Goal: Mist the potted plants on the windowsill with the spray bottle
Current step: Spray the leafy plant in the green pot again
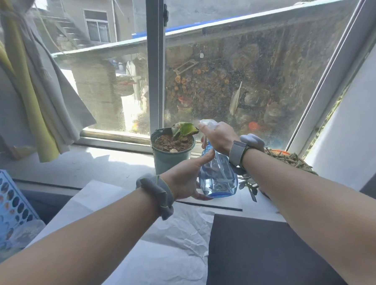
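1. My right hand (pixel 217 136): clenched round the white trigger head of the spray bottle (pixel 217 178), fingers wrapped over the top. Grey band on the wrist.
2. My left hand (pixel 186 181): grasping the bottle's clear blue body from the left, thumb laid along its shoulder, fingers under the base. Grey band (pixel 158 194) on this wrist too.
3. Spray bottle: held upright between both hands, just above the windowsill (pixel 96 162), nozzle turned left.
4. Green pot (pixel 168 158): on the sill just left of the bottle, brown soil showing; its plant (pixel 185 129) has a few curled green leaves level with the nozzle.
5. Trailing plant (pixel 290 158): on the sill behind my right forearm, stringy stems, partly hidden.
6. Thin black stick (pixel 207 204): lying below the bottle.
7. White crumpled paper (pixel 161 241): spread under my arms, a dark panel (pixel 265 258) beside it.
8. Blue perforated box (pixel 5 206): far left.
9. Curtain (pixel 38 95): pale and yellow, hanging upper left.
10. Window glass (pixel 244 74): spotted and dusty.
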